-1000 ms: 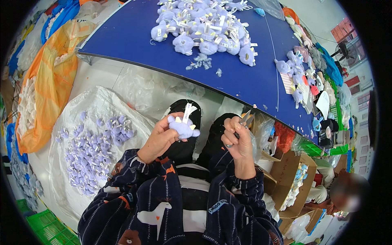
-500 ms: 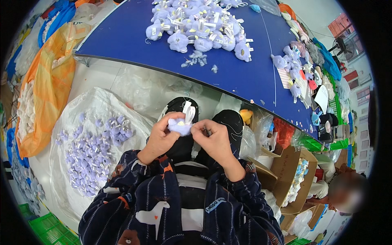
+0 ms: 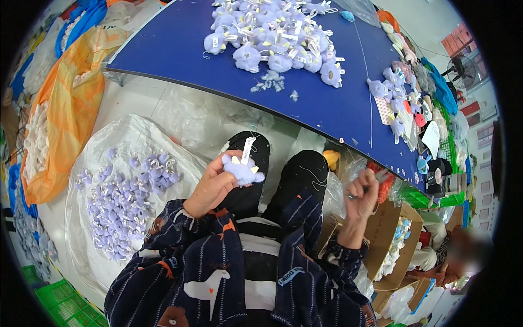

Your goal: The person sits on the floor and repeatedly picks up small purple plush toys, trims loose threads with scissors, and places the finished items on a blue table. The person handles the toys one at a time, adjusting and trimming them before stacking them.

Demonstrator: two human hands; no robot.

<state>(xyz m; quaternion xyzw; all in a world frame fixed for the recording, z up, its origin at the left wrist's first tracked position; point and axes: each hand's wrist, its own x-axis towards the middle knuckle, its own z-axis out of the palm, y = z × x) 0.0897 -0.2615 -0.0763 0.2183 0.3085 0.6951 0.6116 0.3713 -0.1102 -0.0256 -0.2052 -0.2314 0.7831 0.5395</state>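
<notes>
Between the fingers and thumb of my left hand (image 3: 210,188), above my left knee, is a small lilac plush toy (image 3: 244,171). It has pale yellow pointed bits and a white label (image 3: 248,151) standing up from it. Off to the right, near the table's front edge, my right hand (image 3: 362,197) is raised and closed. A small grey metal tool (image 3: 382,175) sticks out of it, its shape like scissors; the fingers hide most of it. Whether a thread runs between the hands I cannot tell.
A heap of lilac plush toys (image 3: 272,35) and fluff lie on the blue table (image 3: 180,46). At left, a white sheet (image 3: 81,218) bears many smaller lilac pieces beside an orange sack (image 3: 76,120). Cardboard boxes (image 3: 408,229) stand at right; another person (image 3: 436,256) sits beyond.
My right hand has moved away from the plush toy, to the right and outward. The toy has turned in my left hand, which stays above my knee. The view has shifted slightly.
</notes>
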